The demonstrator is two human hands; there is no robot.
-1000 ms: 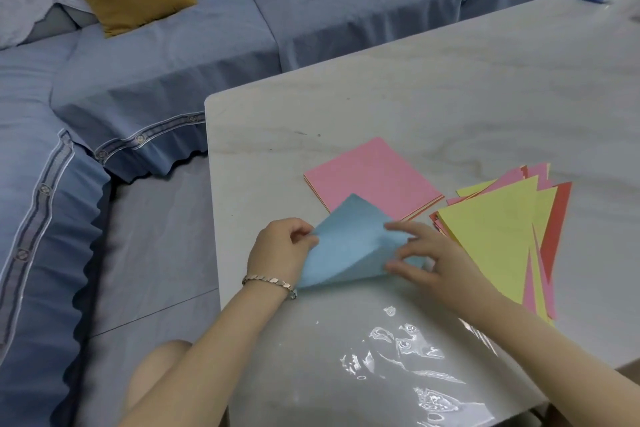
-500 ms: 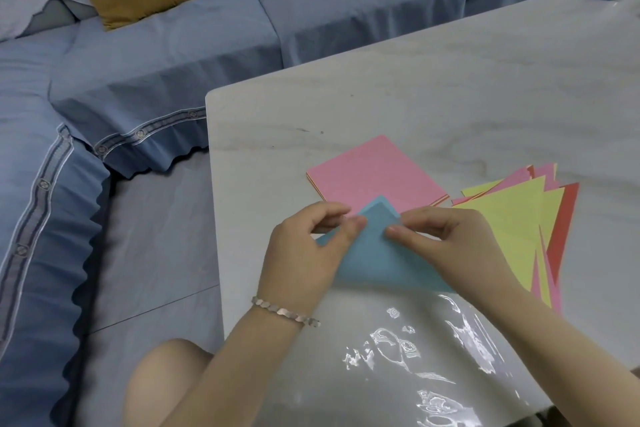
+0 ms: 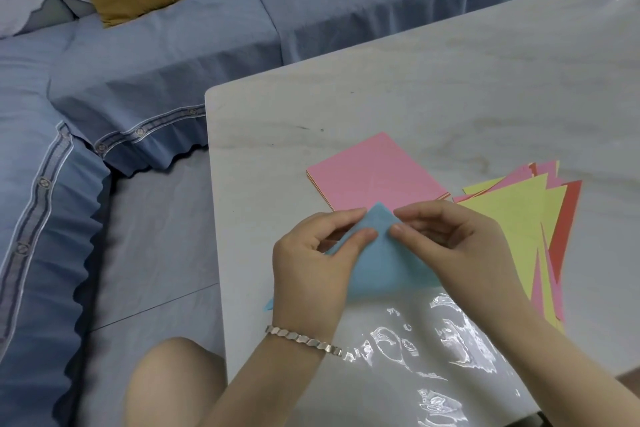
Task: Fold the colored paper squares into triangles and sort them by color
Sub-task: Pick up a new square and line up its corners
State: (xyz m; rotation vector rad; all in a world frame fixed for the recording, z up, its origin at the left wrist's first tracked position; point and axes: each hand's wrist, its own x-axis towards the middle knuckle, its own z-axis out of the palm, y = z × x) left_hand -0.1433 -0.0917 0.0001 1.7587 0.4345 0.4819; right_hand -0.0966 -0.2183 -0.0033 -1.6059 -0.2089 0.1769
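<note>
The blue paper [image 3: 381,263] lies on the near part of the bench [image 3: 450,80], between both hands. It is folded over into a triangle shape, with the point directed away from the person. This point reaches the near corner of the pink squares [image 3: 374,173]. The surface is plain light blue and looks a little soft and matte. One small blue corner shows out on the left, under the left hand [image 3: 311,267].

The left hand pinches the paper just beside its top point, the thumb on the upper side and the forefinger curled over the edge. The right hand [image 3: 460,246] pinches the other side of the same point with thumb and forefinger, and its other fingers are curled. The fingertips of both hands nearly meet.

The pink squares are a neat stack, with orange edges showing below. To the right lie the triangles [image 3: 519,218], a fanned pile in yellow, pink and red. A bracelet [image 3: 304,340] is on the left wrist. Shiny plastic [image 3: 433,340] lies on the bench close to the person.
</note>
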